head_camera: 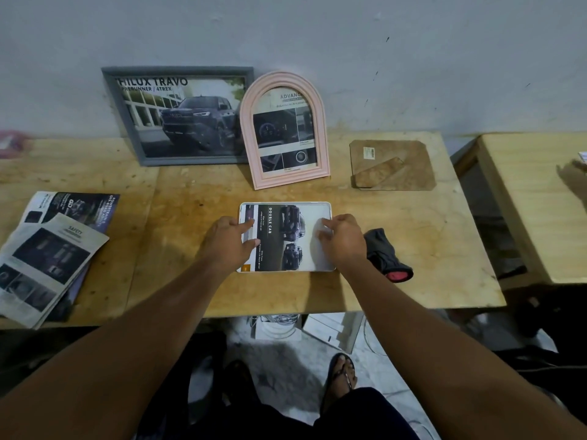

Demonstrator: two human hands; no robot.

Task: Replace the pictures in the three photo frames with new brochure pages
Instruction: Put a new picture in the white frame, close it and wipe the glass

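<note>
A worn plywood surface (397,249) met a grey wall. Near its front edge a white rounded-rectangle photo frame (286,203) lay flat, holding a truck brochure page (286,236). The left hand (227,241) pressed straight fingers on the page's left edge. The right hand (344,238) set bent fingertips on its right side; whether it pinched was unclear. Bare wood separated this frame from a pink arched frame (322,138) behind, and a dark rolled cloth (384,252) lay just right.

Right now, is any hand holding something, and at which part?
Nothing is lifted. The left hand presses flat fingers on the left edge of the brochure page in the white frame; the right hand touches its right side, grip unclear.
</note>
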